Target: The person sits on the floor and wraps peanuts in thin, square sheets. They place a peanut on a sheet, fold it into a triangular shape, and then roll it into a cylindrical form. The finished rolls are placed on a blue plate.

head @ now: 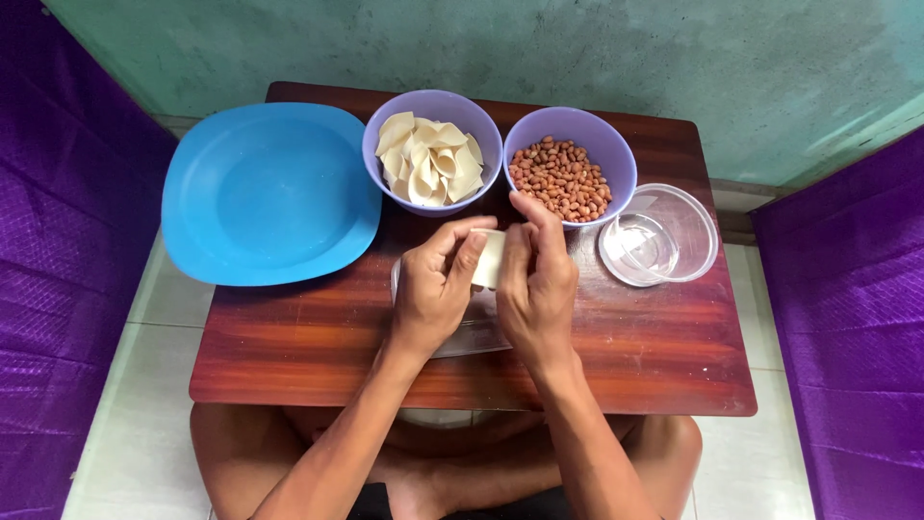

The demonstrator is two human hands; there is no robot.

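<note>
My left hand (435, 285) and my right hand (535, 279) are together over the middle of the small wooden table (626, 356). Between their fingertips they pinch a pale cream dough wrapper (489, 258), folded and mostly hidden by my fingers. Just beyond them stand two purple bowls: one (432, 112) holds several folded pale wrappers, the other (570, 130) holds peanuts (561, 179). A clear plastic piece (469, 334) lies on the table under my hands.
A large blue plate (268, 193) sits at the table's left end, overhanging the edge. A clear glass bowl (660, 235) stands at the right. Purple cushions flank both sides; a green wall lies behind. My crossed legs are under the near edge.
</note>
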